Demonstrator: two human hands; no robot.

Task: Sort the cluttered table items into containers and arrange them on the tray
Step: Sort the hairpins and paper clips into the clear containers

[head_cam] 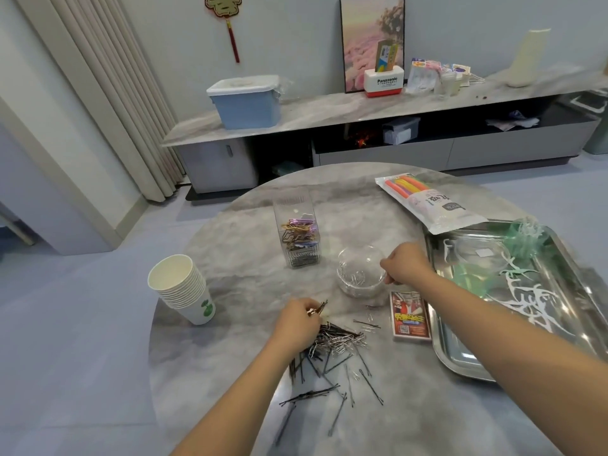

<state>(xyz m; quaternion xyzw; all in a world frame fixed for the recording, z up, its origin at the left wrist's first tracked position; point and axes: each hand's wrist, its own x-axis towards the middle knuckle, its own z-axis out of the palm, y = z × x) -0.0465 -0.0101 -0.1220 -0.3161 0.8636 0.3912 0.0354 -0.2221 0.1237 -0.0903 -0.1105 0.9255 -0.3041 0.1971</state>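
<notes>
**Pins in the left hand, right hand at the bowl**

The left hand (301, 319) is curled round a small bunch of hairpins, their ends sticking out past the fingers, just above the pile (335, 340) of dark pins and silver clips. From the pile, loose pins scatter toward the near edge of the round table (237, 232), some close to the rim.

Just beyond the pile stands the glass bowl (360, 274), a few clips at its bottom. The right hand (406, 263) is closed at the bowl's right rim; whether it pinches the rim or something small there cannot be told, as the fingers face away.

Beyond the bowl and to its left, a tall clear box (297, 232) holds coloured clips over dark pins. A card box (410, 315) lies right of the pile, touching the edge of the steel tray (467, 360). The tray overhangs the table's right side and is cut off by the right forearm; on it lie a clear lid, green mesh and white paper cutouts, hard to tell apart. A packet (427, 200) rests over the tray's far corner. Left of the pile, a stack of paper cups (184, 287) sits near the table's left edge, with bare marble between.
</notes>
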